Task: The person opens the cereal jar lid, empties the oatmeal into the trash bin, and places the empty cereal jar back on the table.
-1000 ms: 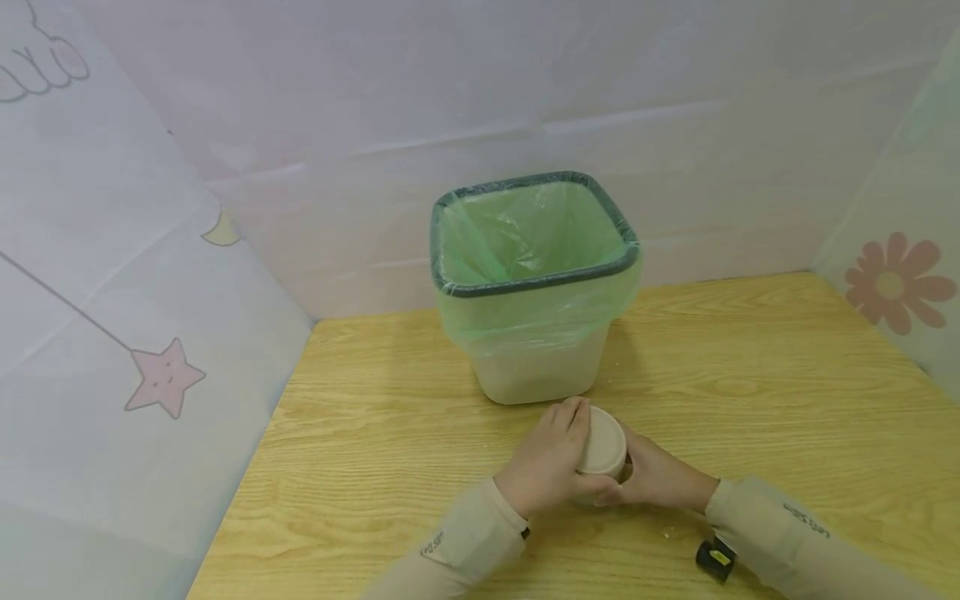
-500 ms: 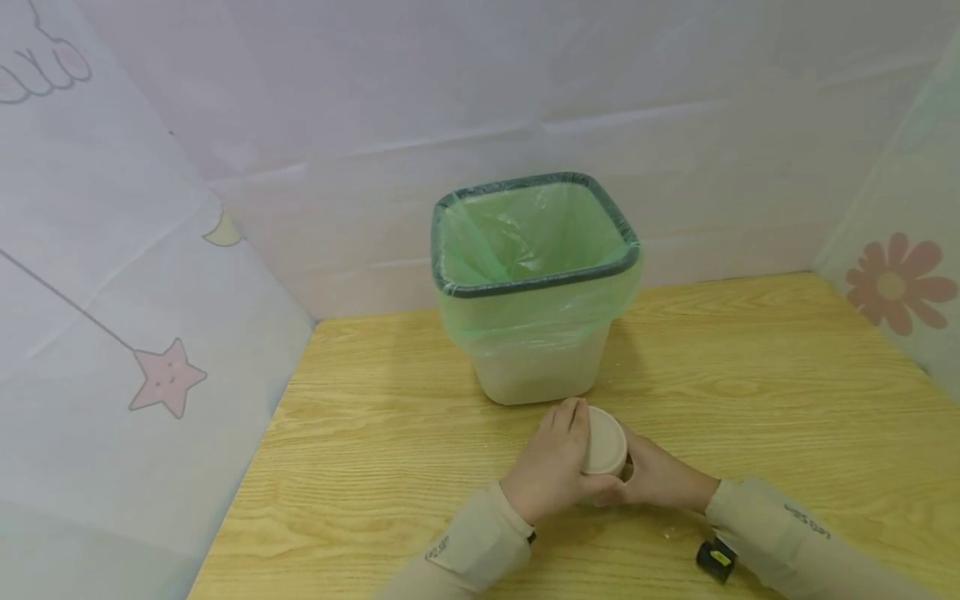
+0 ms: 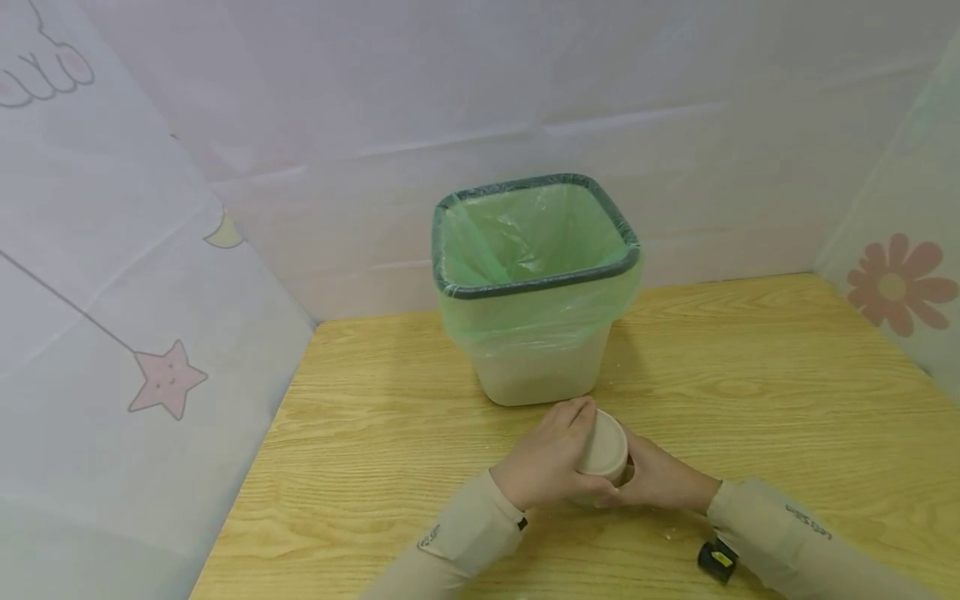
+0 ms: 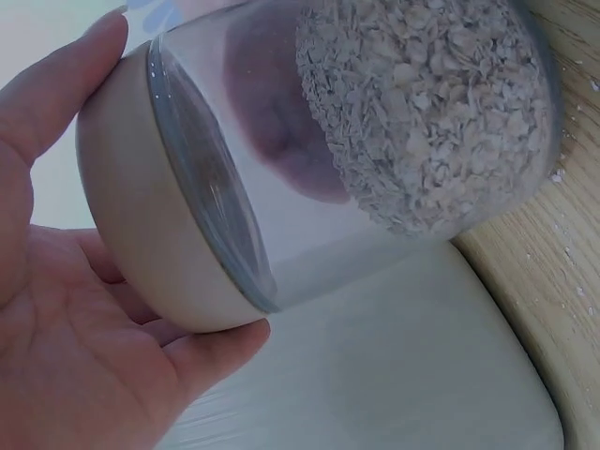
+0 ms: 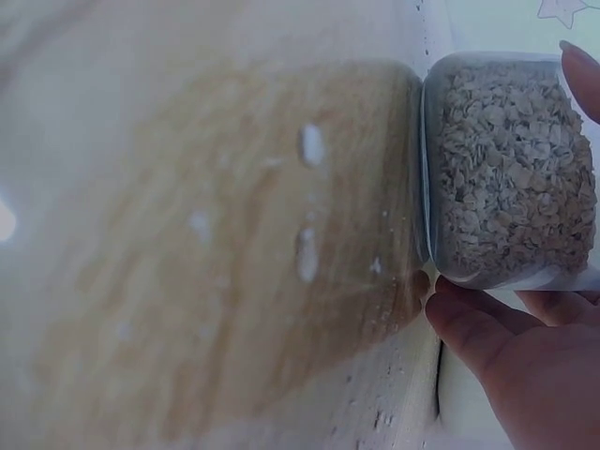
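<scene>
A clear jar (image 4: 422,112) about half full of oat flakes stands on the wooden table, capped by a beige lid (image 3: 604,446). My left hand (image 3: 546,458) grips the lid from the left, fingers and thumb spread round its rim, as the left wrist view (image 4: 84,309) also shows. Lower down, my right hand (image 3: 666,475) holds the jar's glass body from the right; in the right wrist view its fingers (image 5: 478,333) lie along the glass near the base. Most of the jar is hidden under the hands in the head view.
Just behind the jar stands a white bin (image 3: 540,367) with a dark rim and a green liner bag (image 3: 525,233). Small flakes and crumbs (image 5: 307,253) lie scattered on the table (image 3: 360,467). Printed cloth walls enclose the back and both sides.
Over the last second the left hand and wrist have shifted and turned slightly on the lid. The right hand and the jar have stayed in place.
</scene>
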The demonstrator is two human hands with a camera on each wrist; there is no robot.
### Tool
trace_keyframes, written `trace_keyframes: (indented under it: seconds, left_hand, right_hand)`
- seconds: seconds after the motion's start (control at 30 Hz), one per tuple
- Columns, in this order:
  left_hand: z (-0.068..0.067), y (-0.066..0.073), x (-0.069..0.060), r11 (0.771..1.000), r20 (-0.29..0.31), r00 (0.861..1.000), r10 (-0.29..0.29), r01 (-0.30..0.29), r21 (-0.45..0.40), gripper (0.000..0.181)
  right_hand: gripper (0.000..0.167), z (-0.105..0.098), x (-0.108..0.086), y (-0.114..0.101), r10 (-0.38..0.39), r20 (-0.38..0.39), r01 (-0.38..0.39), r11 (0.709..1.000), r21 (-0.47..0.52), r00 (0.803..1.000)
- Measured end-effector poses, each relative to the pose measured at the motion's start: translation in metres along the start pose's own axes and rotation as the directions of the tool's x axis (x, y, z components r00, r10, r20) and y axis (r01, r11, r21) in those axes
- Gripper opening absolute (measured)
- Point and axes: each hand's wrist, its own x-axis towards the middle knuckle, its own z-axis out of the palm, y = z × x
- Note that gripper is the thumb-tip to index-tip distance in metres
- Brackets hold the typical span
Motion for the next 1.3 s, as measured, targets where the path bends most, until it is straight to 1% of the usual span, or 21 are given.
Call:
trace_keyframes:
  seconds: [0.13,0.23,0.4,0.53,0.73,1.07,1.17,1.3]
  left_hand:
    - [0.001,0.0,0.001,1.0,0.006,1.0,-0.001,0.001,-0.003,0.095]
    - [0.001,0.0,0.0,1.0,0.0,1.0,0.0,0.0,0.002,0.095]
    - [0.003,0.002,-0.001,1.0,-0.034,0.999,0.003,-0.002,0.03,0.095]
    - [0.005,0.005,-0.002,0.998,-0.068,0.998,-0.004,0.008,0.055,0.094]
    - [0.009,0.009,-0.003,0.997,-0.108,0.993,-0.035,0.042,0.063,0.094]
    - [0.013,0.016,-0.002,0.992,-0.159,0.983,-0.093,0.105,0.071,0.094]
    - [0.013,0.018,-0.003,0.99,-0.168,0.979,-0.115,0.128,0.067,0.094]
    - [0.013,0.019,-0.004,0.989,-0.173,0.977,-0.128,0.139,0.053,0.093]
  right_hand:
    - [0.1,0.0,0.0,-0.001,0.005,0.007,-0.005,1.0,0.011,1.0]
    - [0.1,0.0,0.0,-0.003,0.008,0.008,-0.008,1.0,0.014,1.0]
    - [0.1,0.0,0.0,-0.003,0.01,0.011,-0.01,0.999,0.03,1.0]
    - [0.099,0.001,-0.001,-0.002,-0.003,0.011,0.002,0.999,0.045,1.0]
    - [0.097,0.001,-0.002,-0.003,-0.037,-0.003,0.037,0.999,0.039,0.999]
    - [0.096,0.001,-0.003,0.0,-0.055,-0.013,0.055,0.998,0.037,0.998]
    - [0.094,0.0,-0.003,0.001,-0.059,-0.011,0.06,0.997,0.04,0.998]
    - [0.093,0.001,-0.003,0.002,-0.064,-0.013,0.064,0.998,0.021,0.998]
